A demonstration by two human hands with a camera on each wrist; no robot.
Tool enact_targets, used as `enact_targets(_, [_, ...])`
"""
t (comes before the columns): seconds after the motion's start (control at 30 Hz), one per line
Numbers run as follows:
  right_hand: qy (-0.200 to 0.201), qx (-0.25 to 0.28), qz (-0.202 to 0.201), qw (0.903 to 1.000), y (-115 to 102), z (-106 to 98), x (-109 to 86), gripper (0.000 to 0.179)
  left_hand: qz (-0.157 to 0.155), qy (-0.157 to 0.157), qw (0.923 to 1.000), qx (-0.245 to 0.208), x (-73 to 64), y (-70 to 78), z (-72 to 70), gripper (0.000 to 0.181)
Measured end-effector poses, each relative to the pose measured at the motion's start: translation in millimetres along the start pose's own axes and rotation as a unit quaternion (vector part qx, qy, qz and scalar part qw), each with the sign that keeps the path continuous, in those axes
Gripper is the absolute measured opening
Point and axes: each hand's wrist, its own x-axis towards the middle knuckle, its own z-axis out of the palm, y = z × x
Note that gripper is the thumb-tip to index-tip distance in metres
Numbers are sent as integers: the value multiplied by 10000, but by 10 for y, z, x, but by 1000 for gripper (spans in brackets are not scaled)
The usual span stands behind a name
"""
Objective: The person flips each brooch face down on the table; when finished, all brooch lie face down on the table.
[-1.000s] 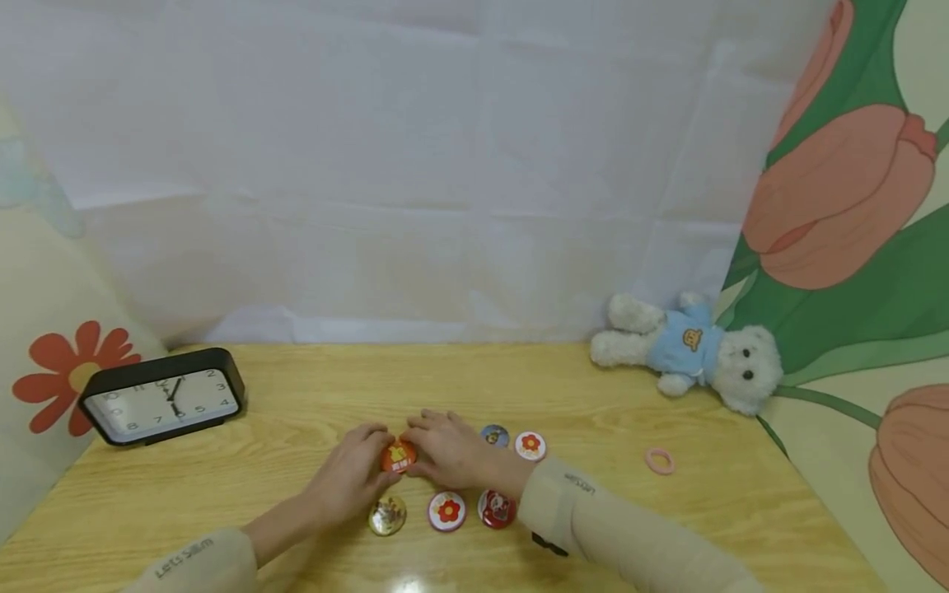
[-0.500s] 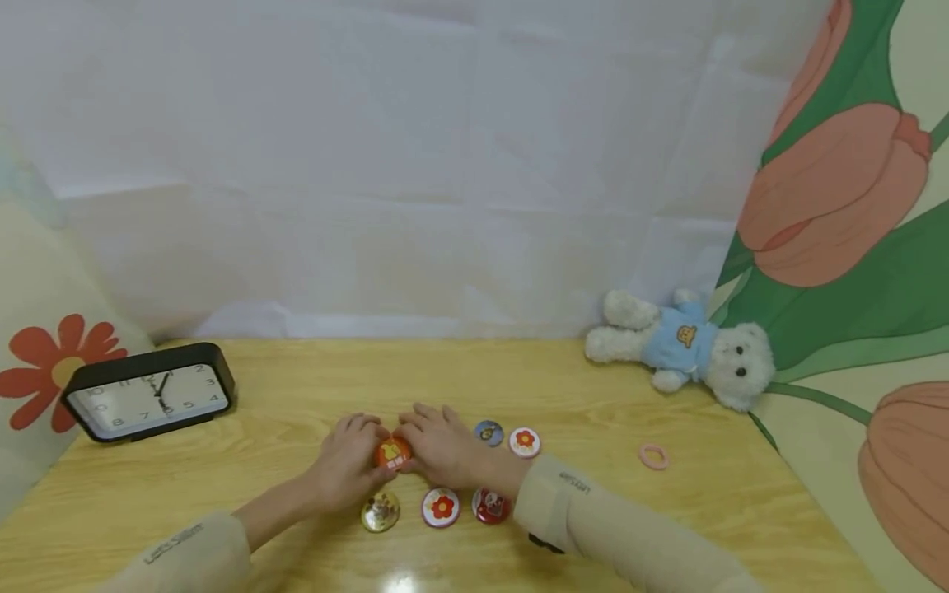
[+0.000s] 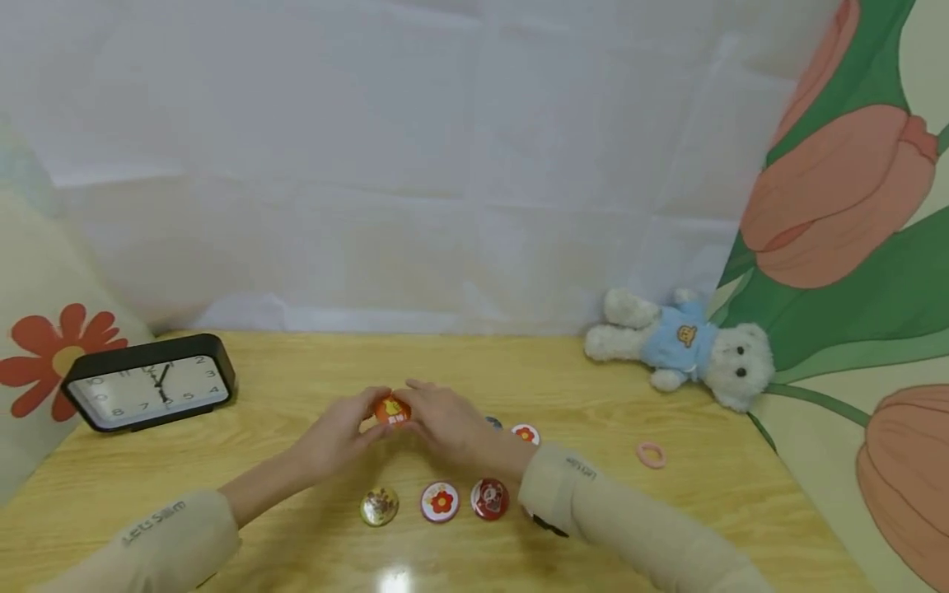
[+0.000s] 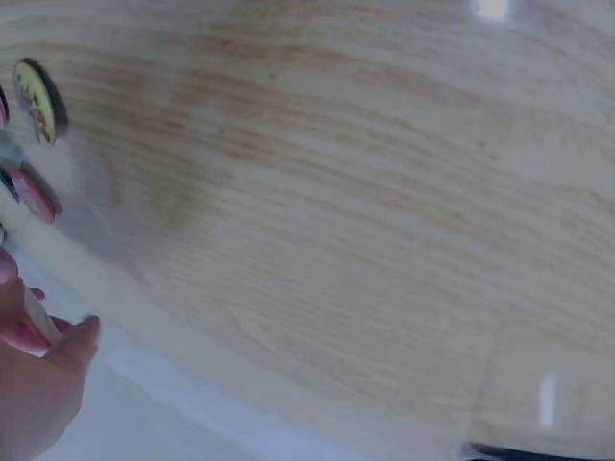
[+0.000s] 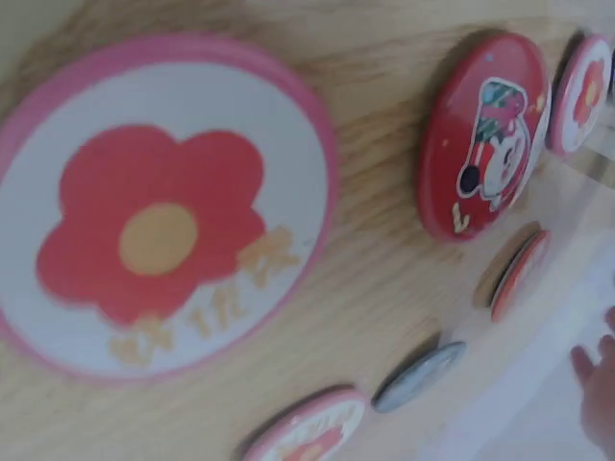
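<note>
Both hands meet over the table around an orange-red button badge with a yellow figure and pale lettering. Thumb and fingers of the left hand pinch its left side; the right hand grips the opposite side. In the left wrist view the left hand holds the badge nearly edge-on. Nearer me lie a yellow badge, a red-flower badge and a red cartoon badge. Behind the right wrist are a partly covered blue badge and another flower badge.
A red badge and a large flower badge also lie on the table in the right wrist view. A black-framed clock stands at left. A pink ring and a plush bear lie at right, before white cloth.
Both hands have moved away from me toward the back of the table, carrying the orange-red badge between them. The right hand now covers more of the blue badge.
</note>
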Motion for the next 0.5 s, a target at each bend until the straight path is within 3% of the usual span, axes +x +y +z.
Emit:
enact_targets(0.13, [800,288,-328,9958,74,-68,-2,40,59,-2,9986,-530,83,38,-42,45])
enact_targets(0.2, [1092,400,-432,9923,93,-81,-6,39,38,-12,9982,-590,95,49,-56,46])
enact_targets(0.5, [1172,346,-609,9906,74,-20,-38,38,-118,-146,9976,-666,25,35,-56,51])
